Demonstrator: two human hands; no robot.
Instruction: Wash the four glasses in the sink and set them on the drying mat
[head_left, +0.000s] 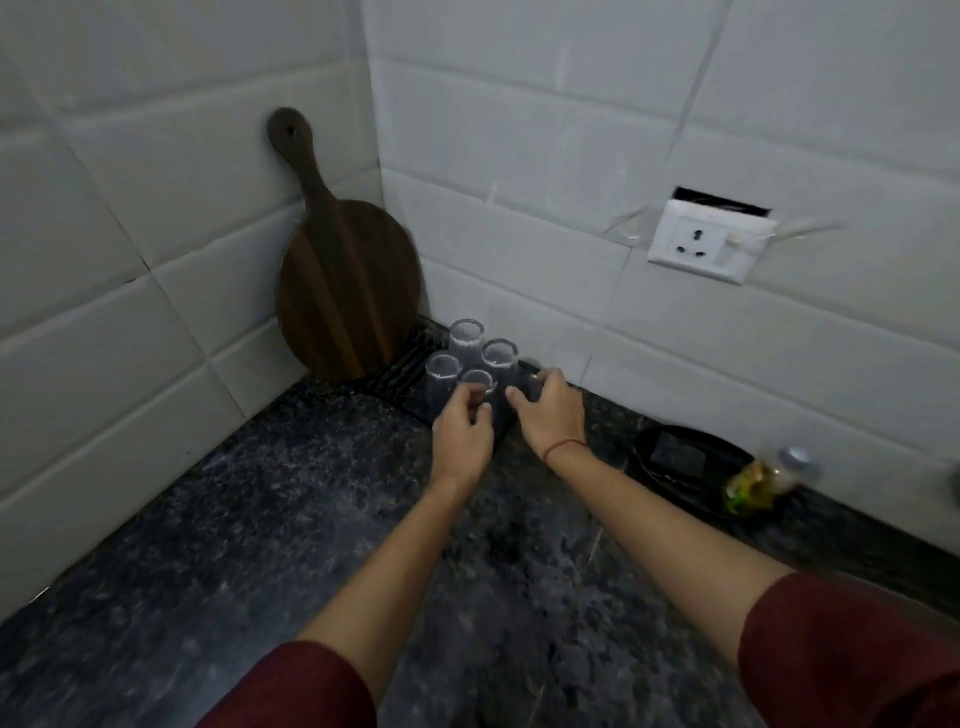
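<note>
1. Speckled granite counter fills the lower frame, white tiled walls above.
2. Centre-left, a round wooden chopping board leans in the corner.
3. At centre, the drying mat carries all four glasses, upturned, axes vertical.
4. My left hand curls around the nearest glass. My right hand is just right of it, and I cannot tell whether it grips anything.

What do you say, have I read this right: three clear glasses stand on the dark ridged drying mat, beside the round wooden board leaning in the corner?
Not quite: the head view shows four clear glasses, not three. The rest holds: they stand clustered on the dark ridged drying mat, beside the round wooden board leaning in the corner.
</note>
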